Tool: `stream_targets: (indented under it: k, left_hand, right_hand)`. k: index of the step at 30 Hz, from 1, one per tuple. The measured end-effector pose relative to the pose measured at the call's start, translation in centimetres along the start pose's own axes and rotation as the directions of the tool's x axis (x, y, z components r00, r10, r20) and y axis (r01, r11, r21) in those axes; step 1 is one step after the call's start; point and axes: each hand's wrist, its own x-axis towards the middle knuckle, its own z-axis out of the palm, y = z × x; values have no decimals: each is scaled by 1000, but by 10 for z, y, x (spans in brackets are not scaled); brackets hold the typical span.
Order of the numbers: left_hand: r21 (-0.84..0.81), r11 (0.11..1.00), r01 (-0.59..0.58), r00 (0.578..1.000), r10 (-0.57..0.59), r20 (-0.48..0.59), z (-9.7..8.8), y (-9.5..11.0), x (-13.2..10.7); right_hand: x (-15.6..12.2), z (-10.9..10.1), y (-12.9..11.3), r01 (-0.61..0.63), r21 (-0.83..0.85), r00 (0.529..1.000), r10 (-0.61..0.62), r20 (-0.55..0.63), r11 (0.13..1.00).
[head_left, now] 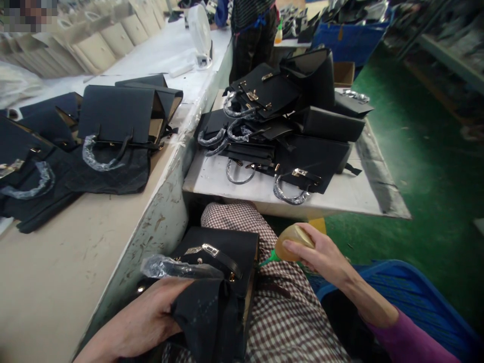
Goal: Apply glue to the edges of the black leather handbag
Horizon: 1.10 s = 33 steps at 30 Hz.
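Handbag (215, 257), touching left hand (139, 317), near right hand (321, 257)

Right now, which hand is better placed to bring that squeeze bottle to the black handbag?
Probably the right hand: it grips the squeeze bottle, its green nozzle aimed toward the black handbag. The left hand is occupied, pressed against the bag's dark cloth.

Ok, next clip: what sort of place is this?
Probably a handbag workshop or small factory: black handbags with plastic-wrapped handles are stacked on a white board, and more lie along a long workbench.
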Motion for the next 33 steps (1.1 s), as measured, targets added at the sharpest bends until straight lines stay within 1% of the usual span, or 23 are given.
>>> stream_targets:
  k: [2, 4, 9, 13, 16, 22, 27, 33]
  left_hand:
    - [6, 1000, 8, 1000, -8, -2, 0, 0, 0]
    - [18, 1000, 11, 1000, -11, 5, 0, 1, 0]
    - [49, 999, 12, 999, -13, 33, -2, 1, 1]
    - [81, 997, -1, 1000, 0, 5, -1, 1, 2]
    - [99, 995, -9, 1000, 9, 5, -1, 3, 2]
    - [119, 993, -12, 1000, 12, 2, -1, 2, 1]
    - [148, 989, -18, 1000, 19, -10, -1, -3, -1]
    - [157, 986, -49, 999, 52, -17, -1, -2, -1]
  right_hand:
    - [-1, -2, 1, -53, 69, 998, 50, 44, 996]
    - [-1, -3, 2, -85, 132, 995, 78, 58, 988]
    - [-3, 0, 6, -109, 230, 994, 106, 27, 967]
    - [-5, 5, 12, -131, 288, 991, 121, 51, 949]
    - [-9, 6, 12, -136, 332, 990, 116, 78, 934]
    - [-26, 5, 4, -161, 418, 982, 104, 157, 894]
    - [-44, 7, -2, -178, 480, 976, 94, 194, 859]
    - [-68, 11, -15, -234, 532, 964, 125, 234, 814]
